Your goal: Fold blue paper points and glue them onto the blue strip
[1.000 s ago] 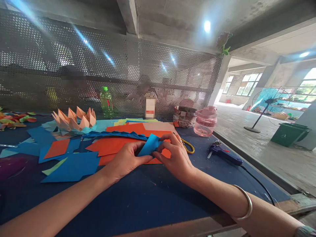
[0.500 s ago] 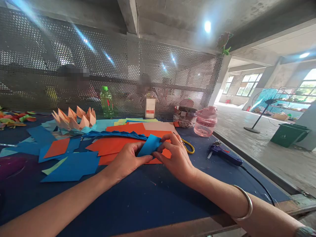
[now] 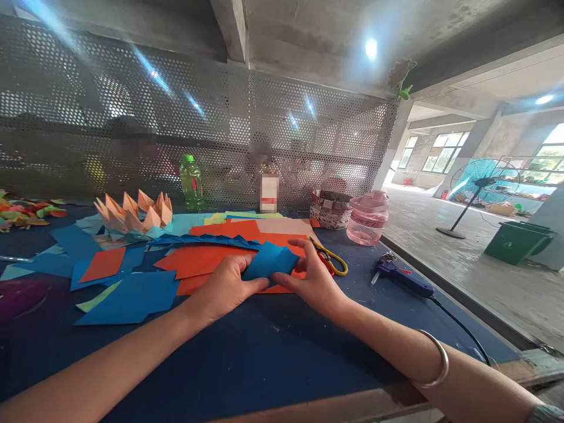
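Blue paper piece (image 3: 269, 261) held above the near side of the orange sheets (image 3: 198, 259); left hand (image 3: 227, 285) pinched shut on one end, probably to steady it. Right hand (image 3: 318, 283) half open, thumb against the paper, firmness of grip unclear. Scissors (image 3: 336, 256) right of the orange sheets, handles outward, presumably for reach.

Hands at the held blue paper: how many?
2: left hand at the left end of the blue paper, right hand at its right. No others show there.
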A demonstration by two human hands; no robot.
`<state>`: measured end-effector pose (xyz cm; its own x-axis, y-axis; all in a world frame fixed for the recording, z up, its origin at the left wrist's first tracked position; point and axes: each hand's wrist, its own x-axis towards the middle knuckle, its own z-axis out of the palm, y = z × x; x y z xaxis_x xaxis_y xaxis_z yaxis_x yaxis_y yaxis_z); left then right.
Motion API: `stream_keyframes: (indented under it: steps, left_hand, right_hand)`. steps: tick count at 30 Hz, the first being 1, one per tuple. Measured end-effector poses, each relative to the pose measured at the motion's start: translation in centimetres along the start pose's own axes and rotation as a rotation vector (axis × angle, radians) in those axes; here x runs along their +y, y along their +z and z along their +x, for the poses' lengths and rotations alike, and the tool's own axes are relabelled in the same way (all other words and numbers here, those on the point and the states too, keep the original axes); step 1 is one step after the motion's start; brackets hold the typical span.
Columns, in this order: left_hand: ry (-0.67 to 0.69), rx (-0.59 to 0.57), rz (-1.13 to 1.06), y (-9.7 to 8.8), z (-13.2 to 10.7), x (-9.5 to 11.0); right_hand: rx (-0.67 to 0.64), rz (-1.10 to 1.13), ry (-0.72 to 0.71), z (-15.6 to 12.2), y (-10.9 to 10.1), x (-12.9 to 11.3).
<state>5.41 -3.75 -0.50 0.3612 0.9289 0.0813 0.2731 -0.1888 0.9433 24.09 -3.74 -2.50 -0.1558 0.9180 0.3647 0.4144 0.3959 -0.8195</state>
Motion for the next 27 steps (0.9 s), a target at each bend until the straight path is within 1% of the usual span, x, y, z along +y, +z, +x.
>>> stream_keyframes:
  steps: [2, 4, 10, 15, 17, 21, 24, 27]
  left_hand:
    - [-0.019, -0.024, -0.008, 0.0, 0.0, 0.0]
    - [-0.027, -0.030, -0.013, 0.0, 0.0, 0.0]
    - [-0.032, -0.015, -0.050, 0.0, 0.1, 0.0]
    - [-0.170, -0.028, -0.093, 0.1, -0.1, 0.1]
    - [-0.189, -0.029, -0.084, 0.1, -0.2, 0.2]
    - [-0.158, -0.002, -0.060, 0.0, -0.1, 0.4]
    - [-0.118, -0.011, -0.031, -0.2, 0.1, 0.3]
    - [-0.121, -0.004, -0.021, -0.4, 0.3, 0.2]
  right_hand:
    - [-0.092, 0.048, 0.063, 0.2, 0.0, 0.4]
    - [-0.104, 0.057, 0.057, 0.3, 0.0, 0.6]
    - [-0.071, 0.052, 0.028, 0.1, -0.1, -0.4]
    - [-0.007, 0.046, -0.002, -0.2, -0.2, -1.1]
    - [0.014, 0.043, -0.019, -0.2, -0.2, -1.1]
    - [0.027, 0.042, -0.039, -0.2, -0.2, -0.9]
    - [0.013, 0.043, -0.039, -0.1, -0.3, -0.8]
    - [-0.002, 0.040, -0.040, 0.0, -0.3, -0.7]
